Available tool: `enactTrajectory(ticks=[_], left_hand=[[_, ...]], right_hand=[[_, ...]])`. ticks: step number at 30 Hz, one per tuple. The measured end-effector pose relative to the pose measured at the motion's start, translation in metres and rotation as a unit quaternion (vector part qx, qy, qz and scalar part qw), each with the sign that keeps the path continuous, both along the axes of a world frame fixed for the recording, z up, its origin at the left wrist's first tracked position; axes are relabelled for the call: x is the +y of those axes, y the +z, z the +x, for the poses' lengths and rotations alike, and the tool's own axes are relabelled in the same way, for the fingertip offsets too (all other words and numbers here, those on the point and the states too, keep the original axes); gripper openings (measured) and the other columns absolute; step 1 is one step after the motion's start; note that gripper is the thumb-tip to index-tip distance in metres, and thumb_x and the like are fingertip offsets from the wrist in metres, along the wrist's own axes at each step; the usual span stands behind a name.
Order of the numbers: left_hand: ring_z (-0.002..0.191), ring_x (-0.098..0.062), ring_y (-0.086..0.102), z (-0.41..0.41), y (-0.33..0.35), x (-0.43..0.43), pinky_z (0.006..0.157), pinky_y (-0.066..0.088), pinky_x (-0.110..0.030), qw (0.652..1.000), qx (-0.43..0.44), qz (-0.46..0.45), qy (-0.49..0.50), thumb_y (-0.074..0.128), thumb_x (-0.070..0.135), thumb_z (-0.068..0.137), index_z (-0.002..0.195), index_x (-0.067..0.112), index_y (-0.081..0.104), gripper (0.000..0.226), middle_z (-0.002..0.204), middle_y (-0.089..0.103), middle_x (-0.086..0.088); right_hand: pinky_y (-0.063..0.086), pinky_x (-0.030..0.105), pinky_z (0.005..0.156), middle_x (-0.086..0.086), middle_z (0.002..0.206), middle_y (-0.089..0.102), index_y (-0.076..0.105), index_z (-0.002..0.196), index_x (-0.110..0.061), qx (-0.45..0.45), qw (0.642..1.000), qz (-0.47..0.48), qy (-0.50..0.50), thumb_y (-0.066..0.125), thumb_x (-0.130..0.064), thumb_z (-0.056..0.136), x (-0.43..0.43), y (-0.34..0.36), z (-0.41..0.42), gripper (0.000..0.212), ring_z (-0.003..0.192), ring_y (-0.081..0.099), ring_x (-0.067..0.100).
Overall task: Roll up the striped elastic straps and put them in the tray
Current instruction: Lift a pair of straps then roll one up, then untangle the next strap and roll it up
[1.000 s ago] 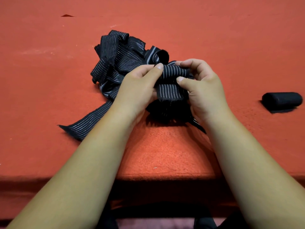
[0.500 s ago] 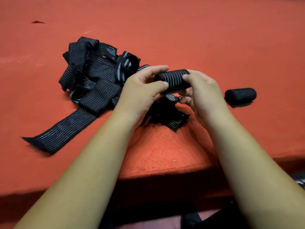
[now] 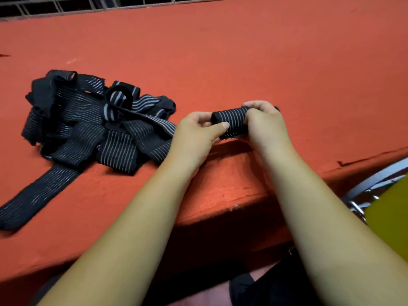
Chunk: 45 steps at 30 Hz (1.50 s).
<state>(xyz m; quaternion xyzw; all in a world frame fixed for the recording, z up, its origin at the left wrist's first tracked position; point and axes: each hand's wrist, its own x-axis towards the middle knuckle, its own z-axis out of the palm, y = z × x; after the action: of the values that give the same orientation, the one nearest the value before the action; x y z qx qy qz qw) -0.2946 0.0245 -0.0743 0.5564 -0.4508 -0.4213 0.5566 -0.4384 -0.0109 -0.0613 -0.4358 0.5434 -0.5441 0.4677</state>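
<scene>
Striped elastic strap roll point(image 3: 230, 122) lies crosswise between both hands over the near part of the red worktop point(image 3: 242, 51); I cannot tell whether it touches the cloth. I see the left hand point(image 3: 196, 133) pinching its left end, thumb on the front and fingers point(image 3: 203, 119) curled behind. The right hand point(image 3: 267, 124) grips the right end, curled over the top. The loose straps point(image 3: 88, 129) lie in a tangled pile on the worktop near the left hand, one tail running toward the near edge. A yellow object point(image 3: 393, 217) and a metal frame point(image 3: 375, 180) show at lower right.
</scene>
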Motion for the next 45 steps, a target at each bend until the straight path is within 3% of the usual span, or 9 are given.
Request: enactTrajectory(ticks=[4, 7, 13, 17, 28, 32, 37, 42, 45], left_hand=[[0.1, -0.022, 0.08, -0.033, -0.004, -0.014, 0.095, 0.065, -0.042, 1.0, -0.027, 0.005, -0.009, 0.085, 0.011, 0.091, 0.114, 0.007, 0.075, 0.026, 0.107, 0.08, -0.009], [0.089, -0.019, 0.081, -0.057, -0.011, -0.029, 0.094, 0.065, -0.047, 0.999, -0.05, 0.011, -0.011, 0.088, 0.014, 0.088, 0.108, 0.01, 0.075, 0.024, 0.1, 0.081, -0.006], [0.085, -0.025, 0.082, -0.091, -0.029, -0.051, 0.09, 0.065, -0.055, 0.994, -0.1, 0.033, -0.015, 0.089, 0.031, 0.073, 0.084, 0.019, 0.079, 0.019, 0.082, 0.082, -0.001], [0.085, -0.023, 0.081, -0.1, -0.043, -0.059, 0.087, 0.065, -0.052, 0.991, -0.134, 0.025, -0.003, 0.088, 0.038, 0.069, 0.086, 0.022, 0.08, 0.025, 0.082, 0.082, 0.004], [0.069, -0.02, 0.079, -0.106, -0.05, -0.066, 0.078, 0.065, -0.046, 0.98, -0.192, 0.0, 0.06, 0.089, 0.036, 0.074, 0.074, 0.023, 0.074, 0.02, 0.069, 0.078, 0.002], [0.081, -0.018, 0.08, -0.105, -0.05, -0.063, 0.085, 0.065, -0.045, 0.977, -0.2, 0.007, 0.069, 0.081, 0.054, 0.066, 0.091, 0.022, 0.079, 0.04, 0.082, 0.081, 0.005], [0.069, -0.018, 0.077, -0.094, -0.041, -0.051, 0.085, 0.065, -0.047, 0.987, -0.16, 0.019, 0.012, 0.078, 0.035, 0.091, 0.084, 0.02, 0.077, 0.017, 0.07, 0.078, 0.0], [0.061, -0.019, 0.072, -0.054, -0.015, -0.023, 0.059, 0.061, -0.036, 0.983, -0.176, 0.044, 0.01, 0.061, 0.015, 0.097, 0.093, 0.021, 0.075, 0.015, 0.082, 0.079, -0.005], [0.081, -0.022, 0.077, -0.014, 0.002, -0.004, 0.073, 0.068, -0.043, 0.964, -0.26, 0.005, 0.051, 0.06, 0.014, 0.09, 0.099, 0.026, 0.078, 0.023, 0.089, 0.079, 0.004]], right_hand=[[0.061, 0.041, 0.078, -0.003, 0.091, 0.075, 0.076, 0.102, -0.026, 0.027, 0.999, 0.002, -0.046, 0.049, -0.017, 0.073, -0.004, 0.001, -0.029, 0.041, 0.079, 0.068, 0.018], [0.061, 0.039, 0.087, -0.004, 0.099, 0.078, 0.078, 0.106, -0.026, 0.067, 0.995, 0.015, -0.069, 0.047, -0.027, 0.07, -0.007, -0.001, -0.049, 0.047, 0.091, 0.073, 0.02], [0.05, 0.026, 0.085, 0.0, 0.115, 0.076, 0.075, 0.124, -0.02, 0.152, 0.985, 0.0, -0.084, 0.055, -0.02, 0.099, -0.022, -0.014, -0.077, 0.032, 0.104, 0.068, 0.017], [0.053, 0.031, 0.1, 0.004, 0.128, 0.074, 0.071, 0.134, -0.017, 0.181, 0.98, 0.012, -0.085, 0.055, -0.015, 0.098, -0.032, -0.03, -0.084, 0.039, 0.118, 0.068, 0.022], [0.05, 0.03, 0.105, 0.005, 0.135, 0.073, 0.068, 0.139, -0.015, 0.239, 0.968, 0.008, -0.077, 0.061, -0.018, 0.104, -0.044, -0.041, -0.09, 0.036, 0.125, 0.067, 0.023], [0.049, 0.031, 0.106, 0.007, 0.138, 0.071, 0.067, 0.141, -0.013, 0.232, 0.969, 0.028, -0.086, 0.064, -0.022, 0.102, -0.043, -0.037, -0.089, 0.04, 0.127, 0.066, 0.024], [0.039, 0.038, 0.117, 0.008, 0.136, 0.061, 0.066, 0.129, -0.021, 0.235, 0.954, 0.011, -0.184, 0.059, -0.021, 0.096, -0.027, -0.022, -0.076, 0.034, 0.135, 0.052, 0.03], [0.047, 0.033, 0.103, 0.0, 0.119, 0.068, 0.066, 0.097, -0.031, 0.151, 0.975, -0.066, -0.153, 0.052, -0.022, 0.089, -0.009, -0.002, -0.037, 0.018, 0.117, 0.063, 0.025], [0.055, 0.039, 0.09, 0.001, 0.101, 0.074, 0.065, 0.082, -0.033, 0.149, 0.98, -0.087, -0.101, 0.049, -0.029, 0.081, -0.002, 0.004, -0.003, 0.016, 0.094, 0.07, 0.025]])
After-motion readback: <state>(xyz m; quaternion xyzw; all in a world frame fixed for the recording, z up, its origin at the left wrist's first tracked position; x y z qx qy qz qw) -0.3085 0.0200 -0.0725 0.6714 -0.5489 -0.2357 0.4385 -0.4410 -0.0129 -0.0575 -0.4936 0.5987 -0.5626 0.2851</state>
